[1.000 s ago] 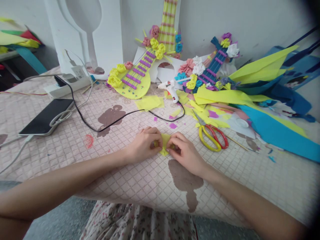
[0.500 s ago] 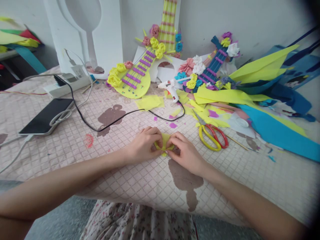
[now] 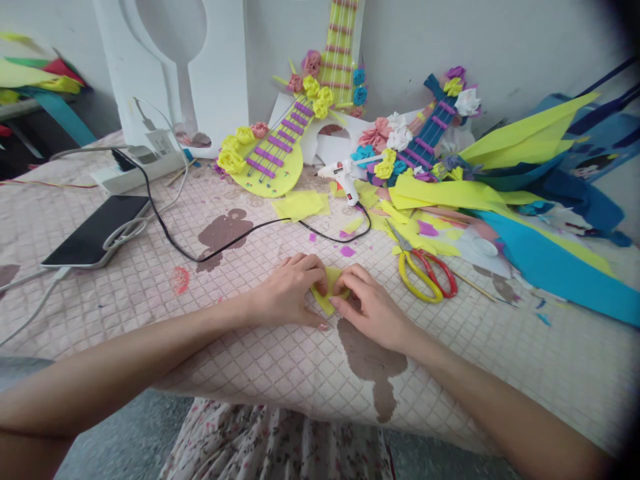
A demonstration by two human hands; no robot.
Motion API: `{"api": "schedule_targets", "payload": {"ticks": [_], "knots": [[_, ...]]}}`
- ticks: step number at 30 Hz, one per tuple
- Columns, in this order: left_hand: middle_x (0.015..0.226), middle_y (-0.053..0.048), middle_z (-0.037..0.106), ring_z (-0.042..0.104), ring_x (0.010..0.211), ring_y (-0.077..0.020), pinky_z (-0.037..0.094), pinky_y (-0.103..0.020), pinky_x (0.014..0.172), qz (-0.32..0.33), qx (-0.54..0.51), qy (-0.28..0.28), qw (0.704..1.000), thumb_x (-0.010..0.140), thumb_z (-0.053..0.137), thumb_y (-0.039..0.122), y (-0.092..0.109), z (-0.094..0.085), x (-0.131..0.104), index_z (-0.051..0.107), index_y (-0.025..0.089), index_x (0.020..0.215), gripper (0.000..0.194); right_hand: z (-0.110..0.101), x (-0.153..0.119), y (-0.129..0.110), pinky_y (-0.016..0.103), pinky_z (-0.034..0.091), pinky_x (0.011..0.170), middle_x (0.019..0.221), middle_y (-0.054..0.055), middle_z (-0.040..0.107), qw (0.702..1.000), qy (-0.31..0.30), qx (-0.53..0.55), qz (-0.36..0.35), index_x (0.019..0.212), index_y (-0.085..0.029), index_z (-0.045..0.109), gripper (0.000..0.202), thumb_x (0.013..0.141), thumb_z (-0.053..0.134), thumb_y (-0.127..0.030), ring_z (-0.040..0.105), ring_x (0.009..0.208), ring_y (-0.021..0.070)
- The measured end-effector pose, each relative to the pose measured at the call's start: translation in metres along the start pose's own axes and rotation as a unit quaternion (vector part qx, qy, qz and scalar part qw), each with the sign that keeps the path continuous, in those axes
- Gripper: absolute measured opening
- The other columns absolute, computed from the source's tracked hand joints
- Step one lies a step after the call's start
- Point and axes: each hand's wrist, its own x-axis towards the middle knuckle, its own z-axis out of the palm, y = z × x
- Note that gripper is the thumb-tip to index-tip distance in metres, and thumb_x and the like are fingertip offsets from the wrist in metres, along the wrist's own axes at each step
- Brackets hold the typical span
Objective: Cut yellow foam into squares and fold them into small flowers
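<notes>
Has a plain, pale grey wall (image 3: 410, 40) across the top of the frame, with small dark marks at the upper right. Shows a wide table (image 3: 500, 373) across the middle, under a pale pinkish quilted cloth (image 3: 240, 360) with a diamond grid, brown patches and a faint red round mark left of centre. Curves down along the near edge. Includes a dark stand (image 3: 43, 130) at the upper left, partly cut off. Reveals a speckled grey floor (image 3: 130, 433) at the lower left and lower right of centre. Looks softly and evenly lit.
</notes>
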Motion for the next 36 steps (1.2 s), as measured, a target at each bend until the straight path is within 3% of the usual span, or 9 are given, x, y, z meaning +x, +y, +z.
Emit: {"api": "schedule_targets", "payload": {"ticks": [4, 8, 11, 13, 19, 26, 32, 36], "knots": [[0.097, -0.006, 0.054, 0.048, 0.093, -0.0216, 0.039, -0.036, 0.083, 0.005, -0.011, -0.01, 1.0, 0.064, 0.072, 0.052, 0.001, -0.003, 0.0, 0.061, 0.017, 0.086, 0.042, 0.009, 0.0, -0.002, 0.032, 0.044, 0.071, 0.092, 0.004, 0.048, 0.997, 0.04, -0.059, 0.011, 0.083, -0.02, 0.049, 0.012, 0.077, 0.06, -0.022, 0.052, 0.083, 0.0177], [0.093, -0.005, 0.056, 0.05, 0.089, -0.0185, 0.04, -0.035, 0.083, -0.002, -0.022, 0.0, 1.0, 0.078, 0.062, 0.036, -0.001, -0.001, 0.002, 0.06, 0.017, 0.082, 0.019, 0.012, 0.001, -0.004, 0.032, 0.045, 0.072, 0.091, 0.004, 0.048, 0.997, 0.042, -0.071, 0.014, 0.082, -0.02, 0.049, 0.012, 0.077, 0.06, -0.023, 0.052, 0.083, 0.0181], [0.088, -0.004, 0.057, 0.051, 0.086, -0.0171, 0.041, -0.034, 0.083, -0.005, -0.027, 0.025, 0.999, 0.078, 0.059, 0.019, -0.006, -0.001, 0.005, 0.059, 0.016, 0.08, 0.003, 0.01, 0.001, -0.005, 0.032, 0.045, 0.074, 0.091, 0.003, 0.048, 0.997, 0.04, -0.069, 0.015, 0.083, -0.021, 0.048, 0.013, 0.078, 0.06, -0.023, 0.052, 0.084, 0.0182], [0.087, -0.004, 0.057, 0.052, 0.086, -0.0174, 0.041, -0.034, 0.084, -0.01, -0.023, 0.045, 0.999, 0.075, 0.059, 0.012, -0.011, -0.003, 0.006, 0.059, 0.016, 0.08, 0.006, 0.01, 0.001, -0.005, 0.032, 0.045, 0.073, 0.091, 0.004, 0.048, 0.997, 0.038, -0.07, 0.018, 0.083, -0.021, 0.048, 0.014, 0.078, 0.06, -0.023, 0.052, 0.085, 0.0184], [0.087, -0.004, 0.059, 0.052, 0.088, -0.0171, 0.042, -0.033, 0.082, -0.009, -0.02, 0.146, 0.989, 0.076, 0.059, 0.014, -0.008, -0.011, 0.004, 0.06, 0.017, 0.081, 0.006, 0.012, -0.001, -0.004, 0.033, 0.045, 0.073, 0.091, 0.004, 0.049, 0.996, 0.042, -0.071, 0.023, 0.083, -0.021, 0.048, 0.015, 0.077, 0.061, -0.025, 0.052, 0.085, 0.0188], [0.077, -0.001, 0.061, 0.054, 0.076, -0.0125, 0.042, -0.028, 0.077, 0.052, -0.068, 0.013, 0.996, 0.081, 0.053, 0.011, 0.011, 0.001, 0.003, 0.059, 0.016, 0.08, 0.008, 0.011, 0.001, -0.005, 0.034, 0.045, 0.073, 0.091, 0.004, 0.049, 0.997, 0.038, -0.068, 0.023, 0.084, -0.021, 0.048, 0.014, 0.077, 0.06, -0.022, 0.052, 0.085, 0.0198], [0.075, -0.001, 0.058, 0.053, 0.071, -0.012, 0.043, -0.025, 0.067, 0.016, -0.074, 0.03, 0.997, 0.076, 0.058, 0.013, 0.009, 0.01, 0.006, 0.055, 0.016, 0.078, 0.004, 0.002, 0.0, 0.002, 0.034, 0.045, 0.074, 0.095, 0.004, 0.049, 1.0, 0.016, -0.017, 0.005, 0.087, -0.021, 0.048, 0.02, 0.077, 0.063, -0.027, 0.051, 0.087, 0.0194], [0.076, -0.001, 0.058, 0.053, 0.071, -0.0126, 0.043, -0.026, 0.067, -0.003, -0.065, 0.038, 0.997, 0.076, 0.061, 0.017, 0.009, 0.013, 0.006, 0.055, 0.016, 0.081, 0.008, -0.008, 0.0, 0.01, 0.029, 0.045, 0.068, 0.094, 0.004, 0.047, 1.0, 0.007, 0.006, 0.017, 0.088, -0.021, 0.049, 0.011, 0.082, 0.058, -0.021, 0.051, 0.08, 0.0156]]}}
